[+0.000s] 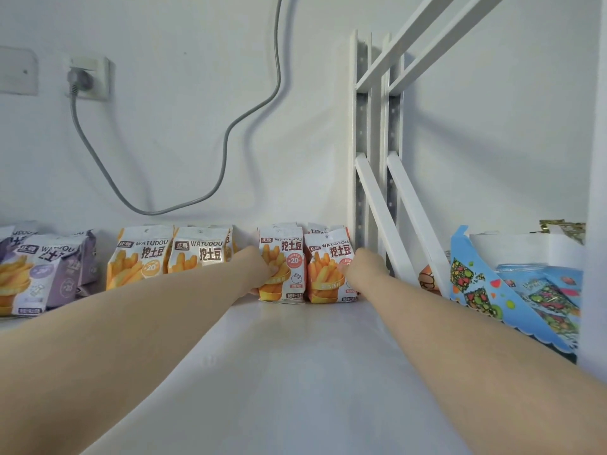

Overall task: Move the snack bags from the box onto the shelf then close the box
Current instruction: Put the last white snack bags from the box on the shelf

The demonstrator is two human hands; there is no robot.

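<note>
Both my arms reach to the back of the white shelf [295, 356]. My left hand [258, 269] grips the left side of an upright orange-red snack bag [285, 257]. My right hand [359, 267] grips the right side of a second orange-red snack bag [325, 270] standing right beside the first. More bags of the same kind stand behind these two. Both bags rest on the shelf against the wall. The box is out of view.
Two yellow snack bags [141, 257] stand to the left, with purple bags [39, 270] further left. A blue display carton [512, 290] of fruit snacks fills the right side. White shelf uprights [377, 159] rise behind my right hand. A grey cable [226, 142] hangs from a wall socket.
</note>
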